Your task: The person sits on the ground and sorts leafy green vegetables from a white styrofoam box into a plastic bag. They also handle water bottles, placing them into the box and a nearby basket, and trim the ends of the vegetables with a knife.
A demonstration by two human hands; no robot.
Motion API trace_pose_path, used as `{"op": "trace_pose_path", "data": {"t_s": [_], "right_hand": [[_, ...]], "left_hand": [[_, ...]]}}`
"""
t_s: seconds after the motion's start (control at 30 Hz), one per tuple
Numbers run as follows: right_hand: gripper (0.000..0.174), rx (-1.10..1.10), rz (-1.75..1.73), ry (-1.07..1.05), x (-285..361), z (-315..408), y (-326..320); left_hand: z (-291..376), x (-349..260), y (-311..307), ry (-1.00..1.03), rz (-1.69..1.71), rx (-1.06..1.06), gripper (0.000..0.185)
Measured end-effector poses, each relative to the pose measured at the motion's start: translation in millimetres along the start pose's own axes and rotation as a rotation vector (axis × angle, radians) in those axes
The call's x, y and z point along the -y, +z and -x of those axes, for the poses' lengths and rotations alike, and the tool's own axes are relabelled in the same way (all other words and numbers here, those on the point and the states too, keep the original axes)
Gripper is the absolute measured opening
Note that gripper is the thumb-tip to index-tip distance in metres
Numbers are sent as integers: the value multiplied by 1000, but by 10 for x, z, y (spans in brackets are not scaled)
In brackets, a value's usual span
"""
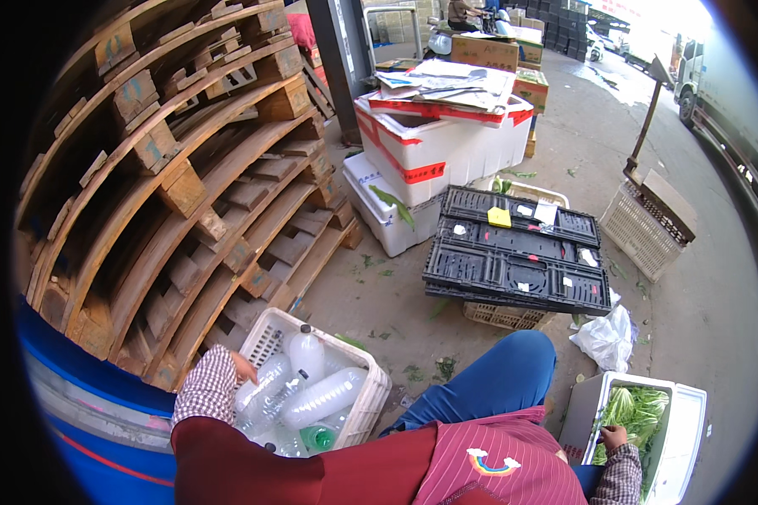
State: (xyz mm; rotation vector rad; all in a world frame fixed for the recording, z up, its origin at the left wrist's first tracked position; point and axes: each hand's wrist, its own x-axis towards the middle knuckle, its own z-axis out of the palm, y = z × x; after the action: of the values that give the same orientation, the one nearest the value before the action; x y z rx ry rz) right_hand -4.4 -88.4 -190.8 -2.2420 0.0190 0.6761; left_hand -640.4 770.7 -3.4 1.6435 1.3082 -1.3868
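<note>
At lower left, a white plastic crate (369,385) is filled with several clear plastic bottles (325,398), some with dark caps and one with a green part. My left hand (244,369) reaches over the crate's left side, close to a bottle; its fingertips are partly hidden, and I cannot tell whether it grips anything. On the other side of my body, my right hand (613,435) is at the near edge of an open white foam box (584,410). Leafy greens (635,410) lie inside, just beyond its curled fingers. Whether it holds a leaf or the rim is unclear.
Stacked wooden pallets (183,189) rise at the left. Black folded crates (518,252) lie ahead, with white foam boxes (442,151) behind them. A white plastic bag (606,338) sits on the ground, and a truck (733,95) stands at the right.
</note>
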Motion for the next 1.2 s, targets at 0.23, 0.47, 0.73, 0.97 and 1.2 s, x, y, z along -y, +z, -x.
{"op": "trace_pose_path", "data": {"t_s": [0.23, 0.47, 0.73, 0.97, 1.2], "right_hand": [[46, -169, -93, -21, -131, 250, -293], [53, -201, 20, 20, 292, 748, -182], [60, -215, 260, 94, 155, 781, -149], [48, -161, 458, 161, 260, 669, -11], [38, -182, 307, 205, 669, 686, -80]], "left_hand": [[1061, -2919, -1725, 798, -127, -1054, 97], [1792, -4882, -2554, 869, -11, -1097, 102], [2215, -5489, -2826, 595, -305, -1304, 104], [2176, -5612, -3244, 779, -356, -1321, 91], [1787, -5078, -3777, 904, -472, -1462, 91]]}}
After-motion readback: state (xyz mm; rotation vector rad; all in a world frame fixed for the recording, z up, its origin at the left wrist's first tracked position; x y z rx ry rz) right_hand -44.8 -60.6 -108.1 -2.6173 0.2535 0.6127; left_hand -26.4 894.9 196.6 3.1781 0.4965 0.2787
